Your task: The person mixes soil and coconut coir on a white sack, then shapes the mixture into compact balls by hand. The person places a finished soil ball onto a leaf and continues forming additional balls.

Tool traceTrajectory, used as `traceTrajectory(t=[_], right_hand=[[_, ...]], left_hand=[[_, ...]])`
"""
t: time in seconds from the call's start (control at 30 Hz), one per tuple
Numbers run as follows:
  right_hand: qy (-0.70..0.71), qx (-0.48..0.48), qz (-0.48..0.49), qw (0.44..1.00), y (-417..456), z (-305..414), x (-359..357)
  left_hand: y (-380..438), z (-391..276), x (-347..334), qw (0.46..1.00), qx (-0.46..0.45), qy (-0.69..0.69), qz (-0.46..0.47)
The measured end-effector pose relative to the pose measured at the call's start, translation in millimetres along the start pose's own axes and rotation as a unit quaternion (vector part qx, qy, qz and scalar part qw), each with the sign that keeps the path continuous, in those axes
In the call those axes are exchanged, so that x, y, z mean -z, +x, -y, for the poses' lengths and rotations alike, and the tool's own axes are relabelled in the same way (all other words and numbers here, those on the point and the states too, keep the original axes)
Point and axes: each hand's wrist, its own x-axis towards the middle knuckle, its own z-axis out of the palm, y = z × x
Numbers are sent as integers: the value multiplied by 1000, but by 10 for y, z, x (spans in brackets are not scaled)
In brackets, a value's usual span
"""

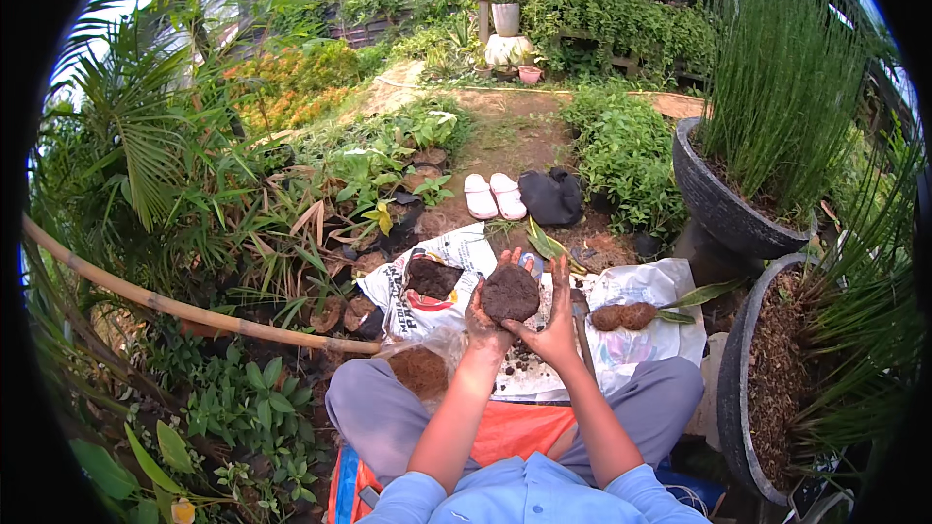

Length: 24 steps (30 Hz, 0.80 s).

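A dark, rounded ball of moist soil (510, 292) rests in my left hand (483, 327), whose palm and fingers curve around its left side and underneath. My right hand (558, 335) is at the ball's right side, fingers apart and pointing up, its thumb against the lower edge. Dirt covers the fingers of both hands. Left of them, an opened white printed sack (397, 306) has dark potting soil (432, 278) inside. On a white plastic sheet (673, 280) to the right lie two brown fibre-wrapped root balls (624, 316) with long green leaves (703, 295).
Close to my left knee is brown coir-like fibre (422, 372) in clear plastic. A handled tool (582, 327) lies by my right hand. White clogs (495, 196) and a black bag (551, 196) are ahead. Large dark planters (735, 211) stand right; a bamboo pole (196, 313) crosses the left.
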Motion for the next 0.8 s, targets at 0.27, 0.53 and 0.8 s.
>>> traceTrajectory(t=[0.27, 0.53, 0.8], right_hand=[[-4, 23, 10, 1000, 18, 142, -50], [-89, 23, -6, 996, 24, 242, -62], [-99, -2, -15, 995, 47, 230, -117]], left_hand=[[-64, 5, 17, 1000, 2, -7, 15], [-137, 13, -154, 976, 26, -215, -23], [-170, 57, -141, 1000, -11, 3, -3]])
